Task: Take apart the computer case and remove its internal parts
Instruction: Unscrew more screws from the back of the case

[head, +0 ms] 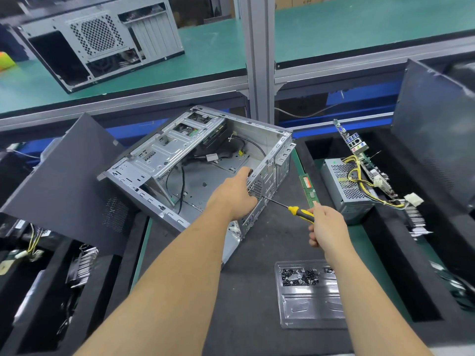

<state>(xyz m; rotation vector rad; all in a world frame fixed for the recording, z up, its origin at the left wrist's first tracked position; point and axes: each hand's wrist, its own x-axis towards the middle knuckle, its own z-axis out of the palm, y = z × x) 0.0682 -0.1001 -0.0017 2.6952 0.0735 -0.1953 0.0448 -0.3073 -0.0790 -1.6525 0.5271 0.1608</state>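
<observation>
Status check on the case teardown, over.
Left hand grips computer case rear wall. Right hand holds screwdriver, tip at rear panel. Nothing blocking.

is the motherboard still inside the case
No, the case holds only cables and drive bays, while the motherboard leans against the power supply in the bin to the right.

Case: silver computer case (pixel 164 160), side panel off, lying open-side up on dark mat.
Interior: loose black cables (pixel 183 181).
</observation>
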